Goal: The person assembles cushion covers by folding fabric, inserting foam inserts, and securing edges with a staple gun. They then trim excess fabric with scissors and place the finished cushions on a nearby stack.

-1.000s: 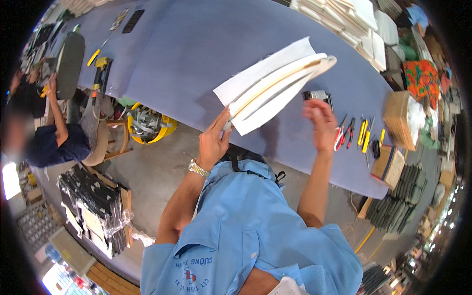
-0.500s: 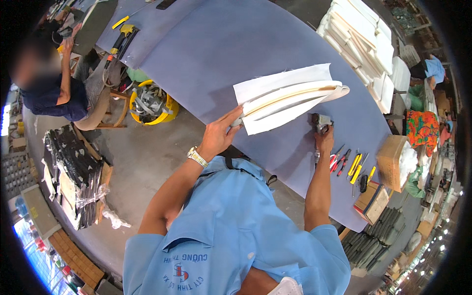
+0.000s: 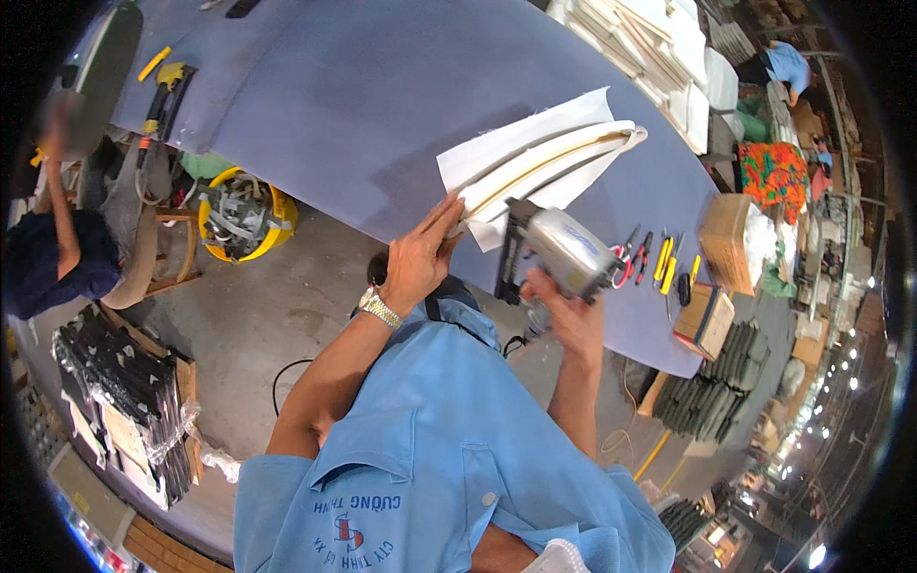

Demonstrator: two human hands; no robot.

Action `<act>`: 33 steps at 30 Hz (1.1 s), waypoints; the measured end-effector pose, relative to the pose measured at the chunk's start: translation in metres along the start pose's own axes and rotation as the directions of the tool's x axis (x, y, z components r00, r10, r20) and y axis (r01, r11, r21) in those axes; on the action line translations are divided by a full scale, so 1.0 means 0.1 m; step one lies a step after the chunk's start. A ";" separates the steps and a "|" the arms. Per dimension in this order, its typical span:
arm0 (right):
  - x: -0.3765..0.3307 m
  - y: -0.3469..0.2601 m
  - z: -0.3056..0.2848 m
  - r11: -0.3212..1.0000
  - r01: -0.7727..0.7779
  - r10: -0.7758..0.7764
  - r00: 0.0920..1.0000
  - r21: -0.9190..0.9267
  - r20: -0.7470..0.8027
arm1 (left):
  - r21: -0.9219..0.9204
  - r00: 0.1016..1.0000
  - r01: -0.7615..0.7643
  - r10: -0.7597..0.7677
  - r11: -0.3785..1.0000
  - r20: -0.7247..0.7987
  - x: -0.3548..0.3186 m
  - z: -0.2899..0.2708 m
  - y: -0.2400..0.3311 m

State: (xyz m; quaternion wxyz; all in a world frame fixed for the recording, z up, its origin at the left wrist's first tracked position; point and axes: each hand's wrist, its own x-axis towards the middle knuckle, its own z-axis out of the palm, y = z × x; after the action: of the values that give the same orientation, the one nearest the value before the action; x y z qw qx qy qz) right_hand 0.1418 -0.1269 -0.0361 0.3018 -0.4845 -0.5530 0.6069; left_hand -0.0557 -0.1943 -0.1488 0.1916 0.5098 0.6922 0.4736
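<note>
My left hand [image 3: 420, 256] grips the near left end of a curved padded piece [image 3: 549, 164] with a wooden-coloured edge, wrapped in loose white fabric [image 3: 487, 151]. The piece is tilted above the blue-grey tabletop [image 3: 353, 115]. My right hand [image 3: 571, 320] is closed round the handle of a silver and black pneumatic staple gun [image 3: 570, 253]. The gun's dark nose is close to the near side of the padded piece, near my left fingers; whether it touches cannot be seen.
Pliers [image 3: 642, 256], scissors and yellow-handled screwdrivers lie to the right, near a cardboard box [image 3: 726, 244]. White padded pieces [image 3: 659, 57] are stacked at the far right. A yellow bucket [image 3: 277, 229] of scraps stands left, beside a seated co-worker [image 3: 62, 258]. Another staple gun [image 3: 162, 100] lies far left.
My right hand has lifted the staple gun off the table and brought it left, up to the padded piece. The piece has shifted slightly left and turned in my left hand.
</note>
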 end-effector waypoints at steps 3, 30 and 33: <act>0.05 0.02 0.24 0.989 -0.027 0.035 0.998 -0.146 0.048 | -0.013 1.000 -0.014 0.014 1.000 0.007 -0.02 0.01 -0.02; 0.33 0.27 0.22 0.867 0.054 0.087 0.963 -0.495 0.257 | -0.086 0.999 -0.003 0.006 0.996 0.038 0.05 -0.10 -0.11; 0.33 0.42 0.21 0.883 0.157 -0.020 0.954 -0.443 0.299 | -0.084 0.999 0.008 -0.005 0.996 0.035 0.02 -0.08 -0.13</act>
State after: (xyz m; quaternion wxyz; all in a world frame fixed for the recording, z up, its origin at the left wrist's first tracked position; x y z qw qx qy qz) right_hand 0.1180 -0.1142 -0.0865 0.1229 -0.4234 -0.7408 0.5068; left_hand -0.0689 -0.1966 -0.1553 0.2263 0.5074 0.6697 0.4927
